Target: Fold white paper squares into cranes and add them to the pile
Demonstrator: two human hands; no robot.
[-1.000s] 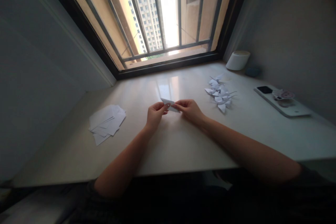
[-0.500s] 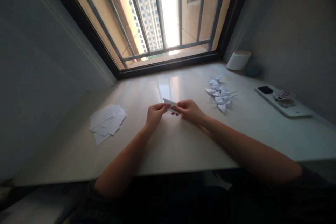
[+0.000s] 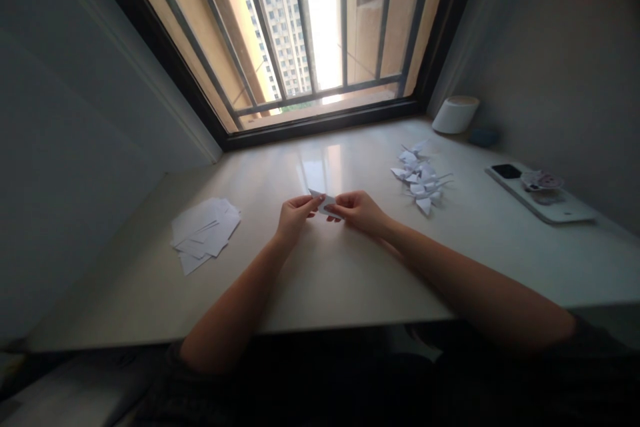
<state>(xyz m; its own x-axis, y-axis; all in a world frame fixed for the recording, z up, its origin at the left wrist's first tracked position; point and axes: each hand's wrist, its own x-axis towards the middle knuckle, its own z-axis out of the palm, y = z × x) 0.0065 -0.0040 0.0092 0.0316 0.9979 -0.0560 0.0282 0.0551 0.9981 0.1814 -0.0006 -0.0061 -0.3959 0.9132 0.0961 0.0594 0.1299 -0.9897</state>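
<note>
A small folded piece of white paper (image 3: 323, 202) is held just above the pale table (image 3: 350, 273), near its middle. My left hand (image 3: 295, 217) pinches its left end with thumb and fingers closed. My right hand (image 3: 361, 210) grips its right end, fingers curled round it. Most of the paper is hidden between the fingers. A loose pile of flat white paper sheets (image 3: 203, 232) lies to the left of my left hand. Several folded white paper figures (image 3: 419, 177) are heaped to the right of my right hand.
A barred window (image 3: 310, 33) runs along the table's far edge. A white round container (image 3: 455, 114) stands in the far right corner. A white phone (image 3: 540, 193) with a small object on it lies at the right. Walls close both sides.
The paper piece shows less between my fingers and looks smaller and lower than a second ago. Both hands have stayed in nearly the same spot.
</note>
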